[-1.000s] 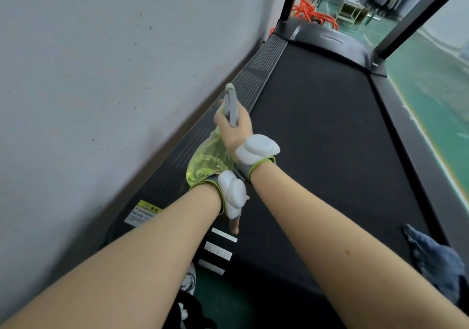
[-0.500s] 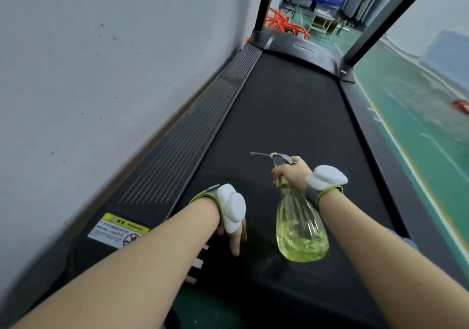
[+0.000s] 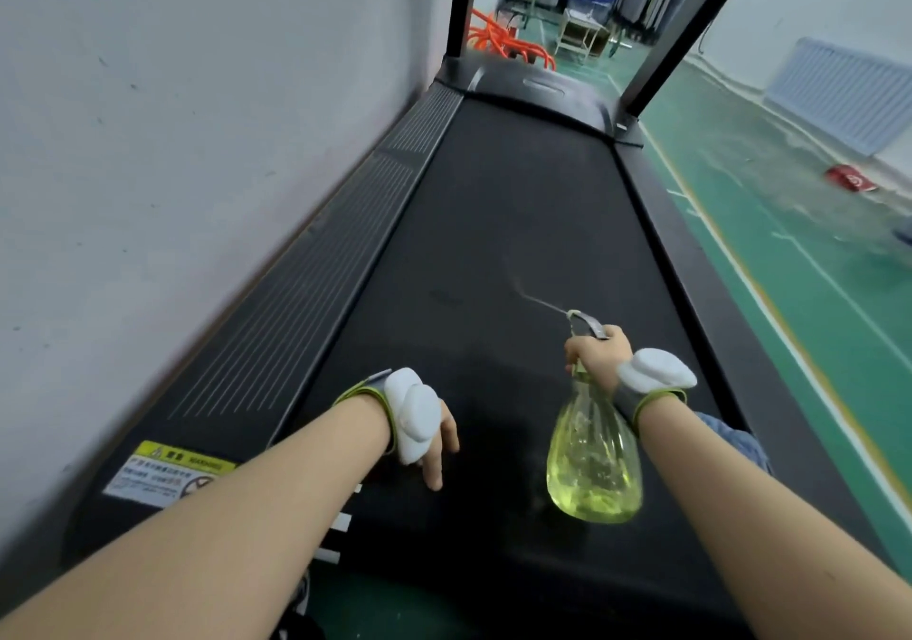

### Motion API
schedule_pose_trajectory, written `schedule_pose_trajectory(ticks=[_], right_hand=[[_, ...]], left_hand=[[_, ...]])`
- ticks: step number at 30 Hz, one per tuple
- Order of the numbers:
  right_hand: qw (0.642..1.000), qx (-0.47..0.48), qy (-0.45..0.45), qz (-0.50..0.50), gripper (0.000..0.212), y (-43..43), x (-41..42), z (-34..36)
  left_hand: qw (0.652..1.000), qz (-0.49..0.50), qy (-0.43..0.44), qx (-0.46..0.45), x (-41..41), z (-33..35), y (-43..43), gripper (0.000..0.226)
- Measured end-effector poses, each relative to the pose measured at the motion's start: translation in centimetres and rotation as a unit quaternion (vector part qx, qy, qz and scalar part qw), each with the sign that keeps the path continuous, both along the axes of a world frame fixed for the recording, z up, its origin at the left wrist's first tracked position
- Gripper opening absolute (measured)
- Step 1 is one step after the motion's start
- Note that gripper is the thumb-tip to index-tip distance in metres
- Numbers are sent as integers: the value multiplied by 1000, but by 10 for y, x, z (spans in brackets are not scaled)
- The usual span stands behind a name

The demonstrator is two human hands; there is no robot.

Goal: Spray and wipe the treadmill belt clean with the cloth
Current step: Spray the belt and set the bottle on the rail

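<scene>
The black treadmill belt (image 3: pixel 513 225) runs away from me between two side rails. My right hand (image 3: pixel 599 356) grips the trigger head of a clear spray bottle (image 3: pixel 592 462) holding yellow-green liquid, which hangs over the belt's near right part. A thin jet of spray leaves the nozzle toward the belt's middle. My left hand (image 3: pixel 437 442) hangs empty over the near belt, fingers loosely curled downward, left of the bottle. A blue-grey cloth (image 3: pixel 735 442) lies on the right rail, mostly hidden behind my right forearm.
A grey wall (image 3: pixel 148 146) stands close along the left rail (image 3: pixel 306 304). Two black uprights (image 3: pixel 686 32) rise at the treadmill's far end. Green floor (image 3: pixel 789 245) lies to the right, with a red object (image 3: pixel 851 179) on it. Orange hoses (image 3: pixel 498 42) sit beyond.
My right hand brought the bottle from the left rail across to the belt's right side and now squeezes out a jet. My left hand let go of the bottle and hangs free.
</scene>
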State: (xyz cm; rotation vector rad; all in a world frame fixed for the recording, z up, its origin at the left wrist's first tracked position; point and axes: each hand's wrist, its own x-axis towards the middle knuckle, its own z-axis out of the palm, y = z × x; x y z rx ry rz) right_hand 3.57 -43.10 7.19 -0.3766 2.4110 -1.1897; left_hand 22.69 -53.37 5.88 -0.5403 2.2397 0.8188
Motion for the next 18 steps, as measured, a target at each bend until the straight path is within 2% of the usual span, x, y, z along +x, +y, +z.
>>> schedule_pose_trajectory(ticks=[4, 8, 10, 14, 17, 18], right_hand=[[999, 24, 29, -38, 14, 23, -14, -2], [990, 81, 57, -96, 13, 51, -37, -6], [989, 90, 37, -108, 20, 60, -44, -7], [990, 42, -1, -138, 33, 66, -47, -15], [993, 37, -26, -109, 19, 55, -39, -17], [995, 25, -36, -86, 19, 46, -29, -13]], left_hand=[[1000, 9, -6, -9, -3, -4, -2, 52], [1000, 8, -4, 3, -6, -5, -3, 30], [1000, 15, -6, 7, -7, -8, -4, 28], [1000, 19, -14, 3, -8, -12, -7, 25], [999, 29, -28, 8, -7, -17, -10, 17], [999, 30, -36, 6, -6, -19, -12, 19]])
